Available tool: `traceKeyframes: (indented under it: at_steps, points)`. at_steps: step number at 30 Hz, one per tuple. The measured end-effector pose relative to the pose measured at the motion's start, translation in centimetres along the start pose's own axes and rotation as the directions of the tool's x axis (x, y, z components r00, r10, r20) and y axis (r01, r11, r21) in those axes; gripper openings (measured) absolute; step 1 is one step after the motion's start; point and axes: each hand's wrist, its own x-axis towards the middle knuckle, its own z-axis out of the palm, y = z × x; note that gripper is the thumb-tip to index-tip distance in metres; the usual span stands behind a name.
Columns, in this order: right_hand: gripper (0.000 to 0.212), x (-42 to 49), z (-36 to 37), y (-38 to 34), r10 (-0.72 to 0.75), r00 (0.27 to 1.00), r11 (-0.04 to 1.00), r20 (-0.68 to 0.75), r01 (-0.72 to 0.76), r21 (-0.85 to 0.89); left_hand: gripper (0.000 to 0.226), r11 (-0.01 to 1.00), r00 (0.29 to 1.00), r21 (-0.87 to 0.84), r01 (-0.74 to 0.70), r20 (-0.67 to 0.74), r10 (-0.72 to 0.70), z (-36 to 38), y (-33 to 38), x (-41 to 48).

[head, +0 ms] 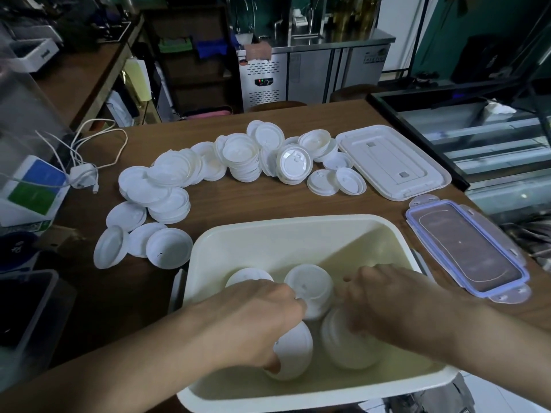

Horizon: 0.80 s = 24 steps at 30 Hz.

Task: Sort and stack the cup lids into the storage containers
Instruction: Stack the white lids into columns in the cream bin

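Observation:
A deep cream storage container [298,231] sits at the near table edge. Inside it stand several stacks of white cup lids. My left hand [253,317] is down in the container, its fingers wrapped around a near-left lid stack [293,351]. My right hand [384,299] rests on another lid stack [346,344] at the right, partly hiding it. Between the hands a taller lid stack [310,286] shows, with one more lid stack [249,275] behind my left hand. Many loose white lids [238,158] lie in an arc across the table beyond.
A white container cover [393,160] lies at the back right. A clear cover with purple clips [468,248] lies to the right of the container. White cables and a charger [83,174] sit at the left beside a blue-green box [32,192]. A glass display case [477,129] borders the right.

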Motion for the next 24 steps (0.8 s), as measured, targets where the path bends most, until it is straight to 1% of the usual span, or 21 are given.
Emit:
traceKeyframes:
  at_steps: [1,2,3,4,5,6,7,11,12,15,17,18,20,22,24]
  points:
    - [0.044,0.2,-0.1,0.0,-0.011,1.0,1.0,0.023,0.011,-0.003,0.045,0.997,0.997,0.033,0.07,0.02,-0.071,0.9,1.4,-0.9]
    - [0.028,0.5,0.0,-0.1,-0.031,0.999,0.999,-0.031,0.03,-0.013,0.043,0.995,0.995,0.027,0.098,-0.033,-0.097,-0.2,0.9,-0.8]
    - [0.014,0.7,0.5,-0.2,-0.034,0.999,0.999,-0.028,0.034,-0.025,0.042,0.995,0.995,0.032,0.095,-0.037,-0.094,-0.1,1.0,-0.7]
    - [0.011,0.9,0.5,-0.1,-0.045,0.999,0.999,0.001,0.045,-0.001,0.042,0.993,0.992,0.026,0.119,0.037,-0.12,0.1,1.8,-1.0]
    - [0.013,1.1,0.5,0.0,-0.042,0.999,0.999,0.028,0.043,-0.025,0.04,0.993,0.992,0.021,0.118,0.036,-0.119,0.6,2.0,-0.8]
    - [0.015,1.3,0.5,0.1,-0.032,0.999,0.999,0.021,0.033,-0.031,0.039,0.99,0.99,0.031,0.139,0.011,-0.139,1.0,1.7,-0.5]
    - [0.016,1.7,0.5,0.2,-0.021,0.998,0.999,0.051,0.022,-0.028,0.036,0.986,0.986,0.036,0.161,0.026,-0.162,0.4,1.7,-0.5]
    - [0.022,3.3,0.2,0.3,-0.056,0.988,0.998,0.142,0.061,-0.029,0.032,0.989,0.99,0.047,0.141,-0.027,-0.14,0.6,2.0,0.0]
    - [0.022,3.5,0.2,0.2,-0.065,0.987,0.998,0.147,0.068,-0.012,0.032,0.99,0.991,0.052,0.132,-0.013,-0.131,0.5,2.0,-0.1]
    - [0.022,4.3,0.5,0.4,-0.067,0.986,0.998,0.154,0.063,0.03,0.028,0.994,0.993,0.012,0.111,-0.046,-0.111,0.8,1.5,-0.2]
    - [0.022,4.2,0.0,0.8,-0.092,0.985,0.995,0.144,0.085,0.049,0.026,0.994,0.992,-0.03,0.104,-0.062,-0.106,1.1,1.2,-0.4]
    - [0.024,4.1,-0.4,1.1,-0.123,0.985,0.991,0.121,0.116,0.064,0.028,0.992,0.992,-0.072,0.102,-0.067,-0.107,0.9,1.0,-0.7]
    - [0.031,3.7,-1.6,2.0,-0.193,0.98,0.978,0.046,0.188,0.094,0.036,0.966,0.987,-0.225,0.13,-0.059,-0.147,-0.4,0.6,-1.5]
    - [0.034,3.5,-3.4,2.9,-0.221,0.973,0.952,-0.067,0.231,0.199,0.035,0.922,0.968,-0.365,0.131,-0.153,-0.199,-2.4,-0.1,-2.8]
    - [0.029,3.8,-5.3,3.5,-0.222,0.953,0.89,-0.205,0.284,0.356,0.03,0.87,0.917,-0.482,0.107,-0.291,-0.274,-3.9,-1.2,-4.5]
